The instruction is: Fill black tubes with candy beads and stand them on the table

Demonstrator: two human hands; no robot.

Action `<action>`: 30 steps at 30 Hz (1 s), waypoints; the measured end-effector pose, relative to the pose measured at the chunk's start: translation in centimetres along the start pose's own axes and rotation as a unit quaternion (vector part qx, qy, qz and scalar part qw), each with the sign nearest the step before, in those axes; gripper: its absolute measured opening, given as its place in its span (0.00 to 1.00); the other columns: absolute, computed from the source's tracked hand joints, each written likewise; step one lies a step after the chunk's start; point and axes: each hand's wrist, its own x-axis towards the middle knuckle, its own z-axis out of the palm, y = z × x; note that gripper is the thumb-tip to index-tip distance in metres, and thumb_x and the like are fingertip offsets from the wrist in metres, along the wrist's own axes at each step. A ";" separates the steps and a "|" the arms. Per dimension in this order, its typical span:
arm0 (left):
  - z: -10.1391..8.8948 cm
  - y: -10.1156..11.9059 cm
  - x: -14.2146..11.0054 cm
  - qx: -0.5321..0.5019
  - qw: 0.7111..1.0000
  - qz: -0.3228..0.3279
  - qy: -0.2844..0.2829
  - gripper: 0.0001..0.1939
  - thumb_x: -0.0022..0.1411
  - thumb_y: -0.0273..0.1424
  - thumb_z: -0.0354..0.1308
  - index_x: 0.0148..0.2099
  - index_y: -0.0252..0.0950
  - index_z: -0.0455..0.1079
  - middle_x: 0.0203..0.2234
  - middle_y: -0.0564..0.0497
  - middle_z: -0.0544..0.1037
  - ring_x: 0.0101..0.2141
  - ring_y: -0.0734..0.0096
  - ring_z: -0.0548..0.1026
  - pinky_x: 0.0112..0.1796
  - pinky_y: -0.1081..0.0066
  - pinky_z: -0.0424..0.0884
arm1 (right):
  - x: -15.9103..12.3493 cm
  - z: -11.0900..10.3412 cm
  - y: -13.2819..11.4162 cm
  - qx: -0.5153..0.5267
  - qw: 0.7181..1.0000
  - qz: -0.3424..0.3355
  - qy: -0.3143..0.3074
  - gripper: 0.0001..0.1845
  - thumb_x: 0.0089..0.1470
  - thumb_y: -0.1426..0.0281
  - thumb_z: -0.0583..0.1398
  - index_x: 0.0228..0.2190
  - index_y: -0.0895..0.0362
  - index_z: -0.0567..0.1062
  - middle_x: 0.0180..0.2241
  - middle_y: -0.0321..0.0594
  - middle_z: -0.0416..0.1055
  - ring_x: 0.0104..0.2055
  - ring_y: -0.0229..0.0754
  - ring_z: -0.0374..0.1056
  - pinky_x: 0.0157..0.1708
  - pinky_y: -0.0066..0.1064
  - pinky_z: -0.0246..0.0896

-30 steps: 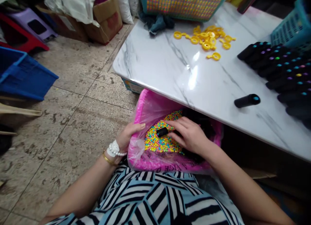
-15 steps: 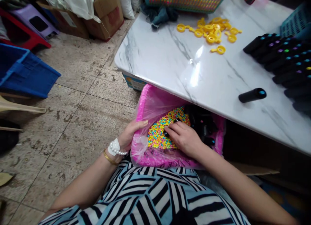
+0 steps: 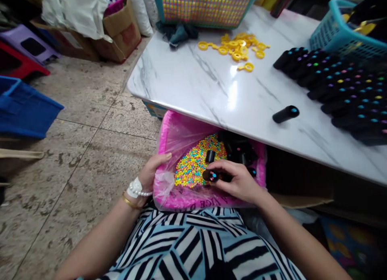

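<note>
A pink basket (image 3: pixel 162 141) lined with clear plastic is tucked partly under the table edge. My left hand (image 3: pixel 150 171) grips its left rim, thumb over the top. Inside lies a heap of small multicoloured beads (image 3: pixel 193 163), with several black tubes (image 3: pixel 238 145) piled at its right side. My right hand (image 3: pixel 238 181) is closed around a black tube (image 3: pixel 213 175), held above the beads; blue and pink beads show at its end. Whether the fingers hold a second tube is unclear. Another short black tube (image 3: pixel 210 156) lies on the beads just beyond my fingers.
On the marble-patterned table (image 3: pixel 181 82) are yellow plastic rings (image 3: pixel 240 46), a single black tube (image 3: pixel 286 114), and rows of black tubes (image 3: pixel 347 90). A blue basket (image 3: pixel 347 34) and a bead-filled basket (image 3: pixel 205 7) stand behind. A blue crate (image 3: pixel 28 106) sits on the floor.
My right hand has lifted out of the beads and turned, bringing a black tube up with it. The view has shifted slightly. My left hand keeps its grip on the basket rim.
</note>
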 end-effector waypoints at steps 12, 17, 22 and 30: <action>0.1 0.6 -0.4 -0.004 0.997 -0.051 0.055 0.17 0.46 0.30 0.71 0.40 0.31 0.81 0.35 0.43 0.85 0.35 0.54 0.83 0.37 0.67 0.80 | -2.2 -5.5 -2.5 -0.178 0.955 -0.023 0.235 0.19 0.53 0.74 0.63 0.47 0.53 0.71 0.48 0.45 0.77 0.49 0.47 0.75 0.50 0.40 0.73; 0.3 0.8 -0.5 -0.009 0.997 -0.048 0.059 0.16 0.46 0.30 0.71 0.40 0.32 0.81 0.37 0.43 0.85 0.35 0.57 0.83 0.37 0.69 0.79 | -2.4 -4.7 -2.0 -0.280 0.941 -0.108 0.157 0.20 0.55 0.77 0.59 0.49 0.54 0.72 0.49 0.51 0.77 0.50 0.50 0.75 0.47 0.44 0.75; 0.1 0.5 -0.5 -0.004 0.997 -0.047 0.059 0.14 0.45 0.31 0.72 0.37 0.32 0.81 0.36 0.43 0.85 0.33 0.57 0.83 0.35 0.69 0.79 | -2.2 -3.8 -0.9 -0.254 0.945 -0.098 0.182 0.20 0.55 0.78 0.59 0.50 0.54 0.72 0.49 0.51 0.76 0.50 0.50 0.75 0.46 0.45 0.75; 0.0 0.5 -0.3 0.003 0.999 -0.040 0.034 0.17 0.46 0.33 0.72 0.40 0.33 0.81 0.38 0.44 0.85 0.34 0.58 0.83 0.37 0.70 0.79 | -2.6 -4.0 -1.6 -0.169 0.958 -0.033 0.228 0.19 0.54 0.76 0.63 0.48 0.52 0.73 0.47 0.45 0.77 0.49 0.47 0.75 0.50 0.43 0.73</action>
